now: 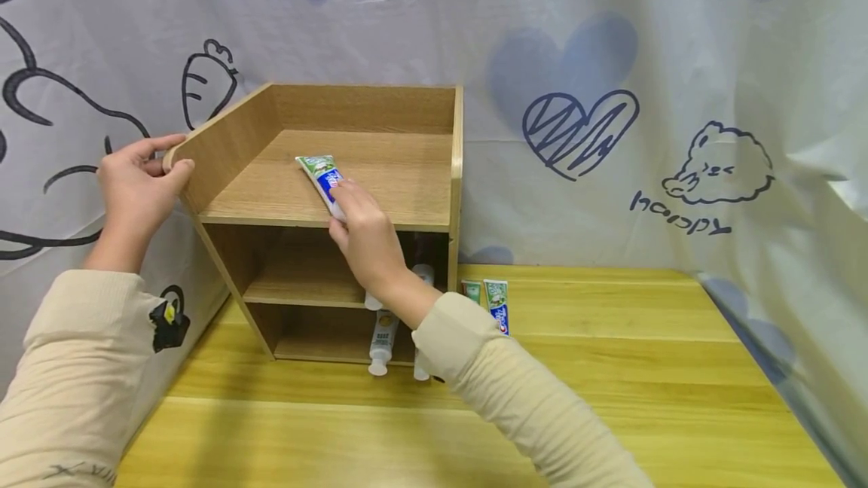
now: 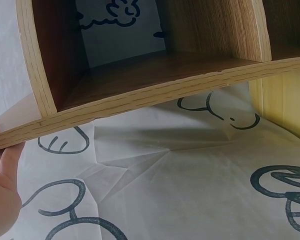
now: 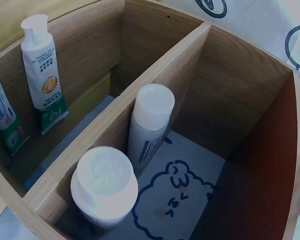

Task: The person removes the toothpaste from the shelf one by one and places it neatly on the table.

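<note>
My left hand [image 1: 139, 179] grips the front edge of the left side panel of a wooden shelf unit [image 1: 325, 221], thumb inside and fingers outside. In the left wrist view, part of that hand [image 2: 4, 192] shows at the panel's edge. Over the top board, my right hand [image 1: 369, 239] holds a green, white and blue toothpaste tube [image 1: 320, 176] by its near end, which the fingers cover. The tube slants away to the left; whether it touches the board I cannot tell.
Below, the unit holds white-capped bottles [image 3: 151, 115] in the middle compartment and toothpaste tubes [image 3: 44, 75] in the bottom one. Two more tubes, one blue and green [image 1: 498, 306] and one green [image 1: 472, 291], lie right of the unit on the wooden table [image 1: 610, 367]. A drawn-on curtain [image 1: 576, 44] hangs behind.
</note>
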`<move>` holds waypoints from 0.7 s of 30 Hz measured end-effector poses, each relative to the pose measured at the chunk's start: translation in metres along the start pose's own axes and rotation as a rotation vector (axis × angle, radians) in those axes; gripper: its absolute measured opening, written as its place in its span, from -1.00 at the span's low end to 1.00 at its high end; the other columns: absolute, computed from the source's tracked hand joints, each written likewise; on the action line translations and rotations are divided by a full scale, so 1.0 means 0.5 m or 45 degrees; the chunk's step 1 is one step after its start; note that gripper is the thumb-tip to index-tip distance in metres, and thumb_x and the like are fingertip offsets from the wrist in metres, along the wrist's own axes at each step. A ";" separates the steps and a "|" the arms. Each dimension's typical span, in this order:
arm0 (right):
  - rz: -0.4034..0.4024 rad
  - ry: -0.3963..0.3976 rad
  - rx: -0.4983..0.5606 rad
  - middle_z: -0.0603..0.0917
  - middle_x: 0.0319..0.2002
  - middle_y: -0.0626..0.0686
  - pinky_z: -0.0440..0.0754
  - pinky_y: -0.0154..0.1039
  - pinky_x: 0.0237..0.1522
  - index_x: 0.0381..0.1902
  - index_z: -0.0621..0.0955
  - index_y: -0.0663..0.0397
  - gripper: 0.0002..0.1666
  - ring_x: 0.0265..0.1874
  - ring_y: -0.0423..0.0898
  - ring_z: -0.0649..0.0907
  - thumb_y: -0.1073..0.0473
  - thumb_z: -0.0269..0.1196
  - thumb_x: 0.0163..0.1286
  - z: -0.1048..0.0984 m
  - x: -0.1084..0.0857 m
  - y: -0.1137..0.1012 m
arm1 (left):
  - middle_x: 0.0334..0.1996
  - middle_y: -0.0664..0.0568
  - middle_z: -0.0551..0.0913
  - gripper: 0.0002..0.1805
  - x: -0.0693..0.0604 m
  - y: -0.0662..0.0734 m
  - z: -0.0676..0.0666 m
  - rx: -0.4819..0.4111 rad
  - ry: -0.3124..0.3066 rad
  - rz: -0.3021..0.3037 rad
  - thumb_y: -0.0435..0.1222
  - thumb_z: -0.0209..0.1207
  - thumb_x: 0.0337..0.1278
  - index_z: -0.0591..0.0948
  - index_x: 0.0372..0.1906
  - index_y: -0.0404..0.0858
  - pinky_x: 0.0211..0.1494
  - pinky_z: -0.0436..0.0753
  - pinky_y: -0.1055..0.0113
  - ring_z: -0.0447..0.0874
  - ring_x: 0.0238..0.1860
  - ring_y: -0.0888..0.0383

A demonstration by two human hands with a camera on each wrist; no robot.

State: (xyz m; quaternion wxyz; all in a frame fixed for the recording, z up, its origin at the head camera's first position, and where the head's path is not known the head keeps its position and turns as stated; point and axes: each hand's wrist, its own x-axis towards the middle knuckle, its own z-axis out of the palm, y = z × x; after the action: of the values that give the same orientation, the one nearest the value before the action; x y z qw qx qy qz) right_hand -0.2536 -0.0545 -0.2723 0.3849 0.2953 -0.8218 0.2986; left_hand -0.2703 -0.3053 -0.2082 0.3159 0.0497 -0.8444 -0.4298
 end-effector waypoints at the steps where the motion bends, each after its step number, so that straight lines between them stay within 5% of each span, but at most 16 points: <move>1: 0.020 -0.006 0.015 0.59 0.07 0.17 0.43 -0.35 0.19 0.02 0.55 0.28 -0.62 0.14 -0.01 0.56 0.32 0.24 0.21 -0.002 0.000 0.001 | -0.81 0.74 0.33 -0.57 0.000 0.000 0.000 0.002 -0.001 0.002 -0.34 0.09 0.08 0.54 0.10 -0.36 -0.63 0.37 0.73 0.40 -0.66 0.74; 9: 0.169 -0.056 0.179 0.57 0.09 0.22 0.46 -0.29 0.17 0.07 0.55 0.29 -0.57 0.14 0.03 0.55 0.32 0.24 0.21 -0.021 0.004 0.012 | -0.80 0.76 0.32 -0.57 -0.001 0.000 -0.002 0.019 -0.008 0.004 -0.32 0.09 0.10 0.53 0.11 -0.35 -0.68 0.34 0.69 0.40 -0.65 0.74; 21: 0.149 0.011 0.278 0.67 -0.07 0.20 0.56 -0.35 0.02 -0.05 0.63 0.29 -0.63 -0.03 0.02 0.66 0.34 0.30 0.13 -0.066 0.022 0.020 | -0.80 0.75 0.33 -0.58 -0.001 0.001 -0.001 0.006 0.006 0.017 -0.33 0.10 0.08 0.55 0.09 -0.35 -0.70 0.34 0.67 0.41 -0.66 0.72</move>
State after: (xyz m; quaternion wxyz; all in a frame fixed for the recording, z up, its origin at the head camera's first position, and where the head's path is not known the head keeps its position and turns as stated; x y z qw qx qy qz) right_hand -0.2517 -0.0269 -0.2489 0.3360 0.2857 -0.7985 0.4096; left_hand -0.2698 -0.3051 -0.2080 0.3205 0.0460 -0.8450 -0.4256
